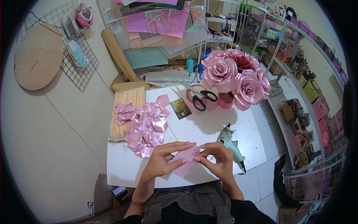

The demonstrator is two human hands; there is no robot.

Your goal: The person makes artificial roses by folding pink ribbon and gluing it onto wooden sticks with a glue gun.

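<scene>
A pink satin ribbon piece (pixel 182 168) is held between both hands above the front of the white table (pixel 209 128). My left hand (pixel 166 158) grips its left side, thumb in front and fingers behind. At its upper right edge, my right hand (pixel 216 157) pinches the fabric between thumb and fingertips. Beyond my left hand lies a heap of shiny pink satin petals (pixel 147 127), partly over a bundle of thin wooden sticks (pixel 126 99). A mint green glue gun (pixel 231 143) rests to the right of my right hand.
Black-handled scissors (pixel 204 98) lie on a pink ribbon roll (pixel 192 102), beside a dark card (pixel 181 108). Large pink satin roses (pixel 236 76) with a red one stand at the table's back right. Metal shelves (pixel 298 89) with baskets line the right side; a wall (pixel 56 130) is at left.
</scene>
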